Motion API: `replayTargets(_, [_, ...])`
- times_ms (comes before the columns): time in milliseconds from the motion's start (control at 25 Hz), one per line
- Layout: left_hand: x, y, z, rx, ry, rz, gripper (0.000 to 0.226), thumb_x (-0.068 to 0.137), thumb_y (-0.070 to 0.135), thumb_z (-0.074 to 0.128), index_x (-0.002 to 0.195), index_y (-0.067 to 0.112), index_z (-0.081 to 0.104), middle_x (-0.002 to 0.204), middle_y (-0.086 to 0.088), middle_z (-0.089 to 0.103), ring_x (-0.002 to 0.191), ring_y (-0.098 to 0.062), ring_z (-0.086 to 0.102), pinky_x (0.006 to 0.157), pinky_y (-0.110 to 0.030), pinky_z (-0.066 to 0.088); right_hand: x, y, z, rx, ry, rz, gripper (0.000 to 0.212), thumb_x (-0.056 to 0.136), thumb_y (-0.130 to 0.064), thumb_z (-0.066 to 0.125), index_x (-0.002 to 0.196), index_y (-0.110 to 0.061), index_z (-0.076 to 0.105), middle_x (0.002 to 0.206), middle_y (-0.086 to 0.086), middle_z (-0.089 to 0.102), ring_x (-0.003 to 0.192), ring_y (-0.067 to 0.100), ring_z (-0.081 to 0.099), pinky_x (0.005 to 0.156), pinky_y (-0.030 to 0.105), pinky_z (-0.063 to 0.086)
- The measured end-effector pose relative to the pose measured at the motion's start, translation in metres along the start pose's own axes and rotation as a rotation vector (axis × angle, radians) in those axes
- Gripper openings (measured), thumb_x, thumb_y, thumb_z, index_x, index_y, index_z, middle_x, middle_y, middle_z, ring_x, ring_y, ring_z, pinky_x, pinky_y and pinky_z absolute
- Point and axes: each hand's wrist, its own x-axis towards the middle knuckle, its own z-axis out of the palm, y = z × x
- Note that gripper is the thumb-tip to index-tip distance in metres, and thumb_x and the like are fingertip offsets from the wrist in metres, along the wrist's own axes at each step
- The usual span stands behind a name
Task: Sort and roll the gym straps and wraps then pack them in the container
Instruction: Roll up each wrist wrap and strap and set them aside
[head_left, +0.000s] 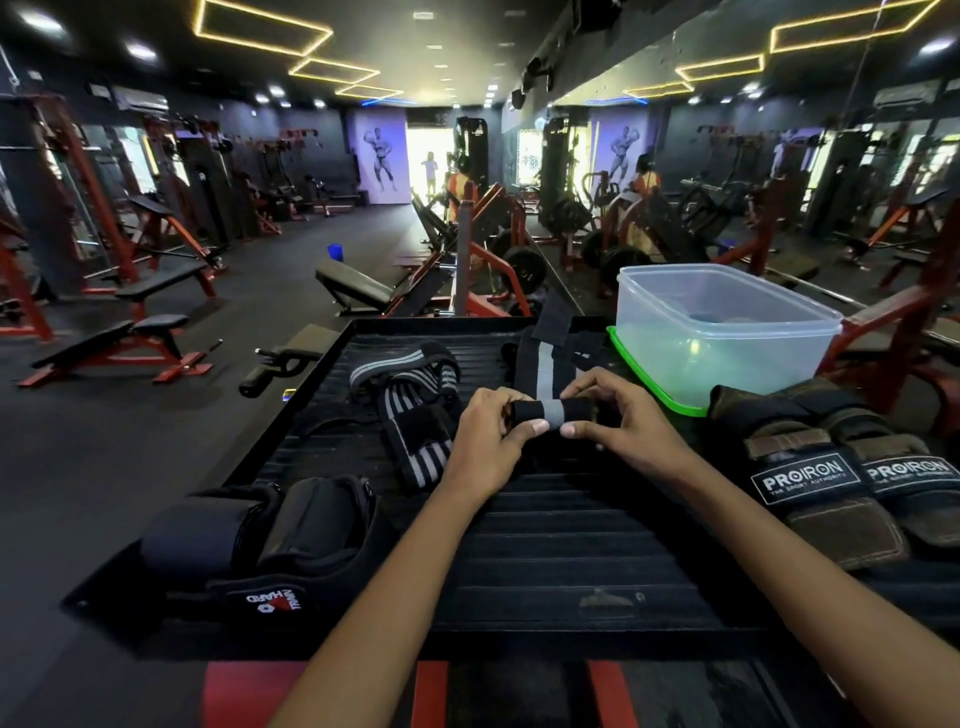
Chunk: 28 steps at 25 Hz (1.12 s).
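The wrap (550, 410) is black with one grey stripe down its length; the wraps (415, 410) left of it are black with several thin grey stripes; the pads (270, 530) at the near left are plain black, one with white and red lettering. The gloves (852, 478) on the right are brown and black with white lettering on black labels; the container (727, 332) is clear, on a bright green lid (660, 389); the worktop (545, 545) is ribbed black.

Gym: weight benches (156, 291), plate-loaded machines (498, 244), probably mirrors.
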Motion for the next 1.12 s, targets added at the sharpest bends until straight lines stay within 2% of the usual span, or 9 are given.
replayTargets(120, [0.000, -0.003, 0.000, -0.009, -0.048, 0.024, 0.023, 0.085, 0.025, 0.071, 0.106, 0.020, 0.066, 0.108, -0.004, 0.053, 0.097, -0.008, 0.048, 0.083, -0.010, 0.038, 0.002, 0.003, -0.001, 0.009, 0.003, 0.026, 0.025, 0.077, -0.011, 0.079, 0.095, -0.015, 0.064, 0.093, -0.005, 0.067, 0.080, 0.024, 0.060, 0.064, 0.032, 0.046])
replayTargets(200, [-0.002, -0.005, 0.000, -0.029, -0.059, 0.049, 0.031, 0.082, 0.021, 0.075, 0.111, 0.019, 0.066, 0.112, -0.002, 0.048, 0.105, -0.007, 0.045, 0.087, -0.002, 0.034, 0.002, 0.005, 0.000, -0.019, 0.013, 0.045, 0.020, 0.080, -0.014, 0.077, 0.096, -0.016, 0.065, 0.094, -0.002, 0.067, 0.077, 0.018, 0.059, 0.065, 0.028, 0.046])
replayTargets(280, [-0.002, -0.006, -0.001, -0.022, -0.038, 0.104, 0.035, 0.076, 0.012, 0.078, 0.109, 0.015, 0.067, 0.110, -0.001, 0.052, 0.099, 0.000, 0.048, 0.082, 0.001, 0.034, 0.001, 0.006, 0.003, -0.009, 0.011, 0.086, 0.017, 0.083, -0.014, 0.074, 0.097, -0.013, 0.064, 0.092, 0.001, 0.067, 0.071, 0.013, 0.059, 0.060, 0.029, 0.048])
replayTargets(400, [-0.001, -0.008, 0.000, 0.013, 0.004, 0.135, 0.030, 0.073, 0.009, 0.079, 0.100, 0.015, 0.068, 0.101, 0.000, 0.063, 0.085, -0.005, 0.055, 0.074, -0.006, 0.040, -0.001, 0.004, 0.004, 0.012, 0.009, 0.120, 0.020, 0.082, -0.014, 0.075, 0.097, -0.010, 0.063, 0.086, 0.003, 0.066, 0.059, 0.010, 0.057, 0.057, 0.028, 0.049])
replayTargets(520, [0.000, -0.011, 0.001, 0.020, -0.013, 0.124, 0.026, 0.076, 0.011, 0.077, 0.098, 0.019, 0.066, 0.096, -0.001, 0.064, 0.074, -0.010, 0.055, 0.068, -0.011, 0.042, -0.002, 0.002, 0.004, 0.013, -0.005, 0.106, 0.028, 0.074, -0.012, 0.082, 0.094, -0.013, 0.063, 0.088, 0.002, 0.064, 0.069, 0.013, 0.057, 0.057, 0.032, 0.054])
replayTargets(640, [-0.002, -0.009, 0.002, 0.009, -0.019, 0.103, 0.024, 0.079, 0.014, 0.076, 0.100, 0.019, 0.065, 0.093, 0.001, 0.064, 0.066, -0.003, 0.051, 0.066, -0.011, 0.042, -0.001, 0.003, 0.000, -0.089, 0.014, 0.085, 0.025, 0.072, -0.015, 0.083, 0.091, -0.017, 0.067, 0.086, -0.007, 0.066, 0.075, 0.013, 0.059, 0.068, 0.029, 0.051])
replayTargets(800, [-0.005, -0.010, 0.001, 0.015, -0.060, 0.147, 0.032, 0.079, 0.017, 0.076, 0.109, 0.022, 0.064, 0.099, 0.006, 0.063, 0.086, -0.004, 0.056, 0.076, -0.011, 0.043, -0.003, 0.006, 0.000, -0.086, 0.029, 0.079, 0.013, 0.079, -0.020, 0.078, 0.086, -0.015, 0.069, 0.085, 0.005, 0.070, 0.076, 0.015, 0.062, 0.074, 0.028, 0.047])
replayTargets(960, [-0.001, -0.013, -0.003, -0.008, -0.047, 0.111, 0.031, 0.073, 0.014, 0.080, 0.100, 0.023, 0.068, 0.098, 0.003, 0.069, 0.089, -0.021, 0.062, 0.079, -0.031, 0.051, -0.002, 0.010, 0.004, 0.006, -0.018, 0.117, 0.020, 0.080, -0.022, 0.077, 0.093, -0.013, 0.065, 0.092, 0.012, 0.068, 0.082, 0.028, 0.063, 0.065, 0.037, 0.054])
replayTargets(1120, [-0.002, -0.010, -0.002, -0.036, -0.043, 0.084, 0.028, 0.076, 0.016, 0.079, 0.099, 0.025, 0.068, 0.097, 0.006, 0.070, 0.088, -0.021, 0.064, 0.078, -0.032, 0.051, -0.003, 0.005, 0.006, -0.039, -0.071, 0.026, 0.036, 0.073, -0.012, 0.082, 0.099, -0.013, 0.058, 0.093, 0.007, 0.065, 0.080, 0.013, 0.058, 0.074, 0.026, 0.047])
